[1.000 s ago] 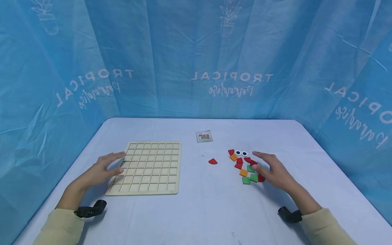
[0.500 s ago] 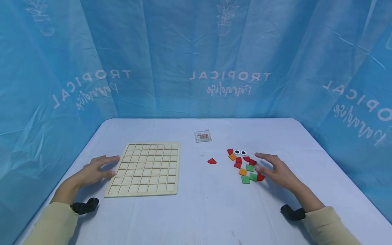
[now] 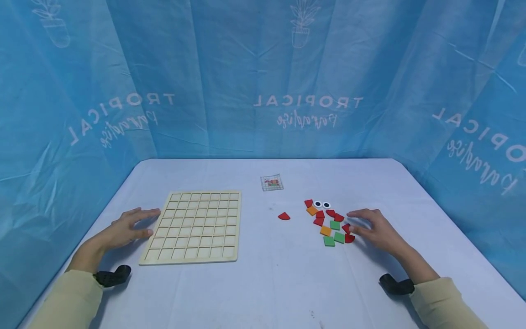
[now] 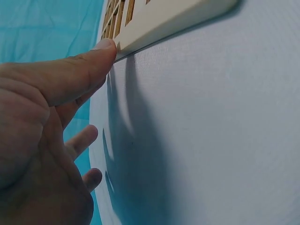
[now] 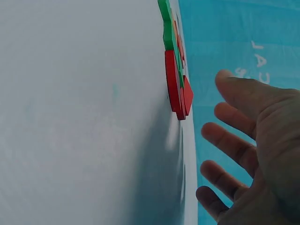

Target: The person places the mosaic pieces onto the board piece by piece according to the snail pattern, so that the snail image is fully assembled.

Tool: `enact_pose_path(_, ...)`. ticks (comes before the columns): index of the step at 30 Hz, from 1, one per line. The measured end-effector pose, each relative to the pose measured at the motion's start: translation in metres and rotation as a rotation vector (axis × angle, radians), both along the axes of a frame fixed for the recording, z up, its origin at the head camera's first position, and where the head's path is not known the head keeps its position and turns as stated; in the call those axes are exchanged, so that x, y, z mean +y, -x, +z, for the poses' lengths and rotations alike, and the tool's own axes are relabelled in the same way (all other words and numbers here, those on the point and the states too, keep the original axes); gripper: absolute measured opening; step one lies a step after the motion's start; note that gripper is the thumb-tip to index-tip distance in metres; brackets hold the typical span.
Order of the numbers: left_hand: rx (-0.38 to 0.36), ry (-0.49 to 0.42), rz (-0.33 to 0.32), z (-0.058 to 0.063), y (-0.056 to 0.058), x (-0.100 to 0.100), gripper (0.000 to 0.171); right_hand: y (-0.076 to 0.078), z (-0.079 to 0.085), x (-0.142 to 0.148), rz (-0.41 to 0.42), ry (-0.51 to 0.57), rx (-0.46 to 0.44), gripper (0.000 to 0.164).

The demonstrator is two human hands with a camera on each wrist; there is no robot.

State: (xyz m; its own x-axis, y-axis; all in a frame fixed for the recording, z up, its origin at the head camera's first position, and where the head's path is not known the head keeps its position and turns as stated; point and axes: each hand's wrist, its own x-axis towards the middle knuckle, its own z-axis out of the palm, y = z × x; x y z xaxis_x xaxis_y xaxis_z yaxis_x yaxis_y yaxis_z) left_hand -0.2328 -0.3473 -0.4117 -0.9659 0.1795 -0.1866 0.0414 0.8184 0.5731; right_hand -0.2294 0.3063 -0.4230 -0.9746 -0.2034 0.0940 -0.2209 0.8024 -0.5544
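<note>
A pale wooden grid board (image 3: pixel 190 228) lies flat on the table's left half. My left hand (image 3: pixel 123 230) is at its left edge, fingers extended; in the left wrist view the thumb (image 4: pixel 89 70) is right at the board's rim. On the right, a loose group of flat pieces includes red quarter-round pieces (image 3: pixel 318 222), green squares (image 3: pixel 329 241), orange squares (image 3: pixel 325 231) and two white eye discs (image 3: pixel 318 204). My right hand (image 3: pixel 378 230) hovers at the group's right side with fingers spread and holds nothing. In the right wrist view it is apart from the red pieces (image 5: pixel 172 82).
A small picture card (image 3: pixel 271 183) with a coloured figure on a grid lies at the back middle. One red piece (image 3: pixel 284 216) sits apart, left of the group. Blue printed curtains (image 3: pixel 263 82) surround the white-covered table (image 3: pixel 263 292).
The left hand has drawn back leftward from over the board to its edge. The right hand has shifted right and slightly down, uncovering more red pieces. The pieces lie as before.
</note>
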Motion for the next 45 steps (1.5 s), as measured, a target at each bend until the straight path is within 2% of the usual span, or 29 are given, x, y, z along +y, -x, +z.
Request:
enact_pose_path(10,0.026,0.007,-0.021,0.002,0.0,0.002,0.074,0.002,-0.004,0.004,-0.007,-0.026,0.006,0.042)
enact_pose_path(20,0.021,0.002,-0.027,-0.001,0.001,0.002,0.073,0.004,-0.008,0.005,-0.034,-0.081,0.037,0.031)
enact_pose_path(28,0.006,-0.003,-0.012,-0.002,0.0,0.003,0.073,0.006,-0.006,-0.002,-0.044,-0.105,0.024,0.035)
enact_pose_path(33,0.014,-0.003,-0.018,-0.003,-0.001,0.004,0.072,0.009,-0.005,-0.009,-0.058,-0.135,0.046,0.038)
enact_pose_path(45,0.04,-0.005,-0.031,-0.002,-0.004,0.015,0.073,0.012,-0.003,-0.024,-0.125,-0.204,0.088,0.033)
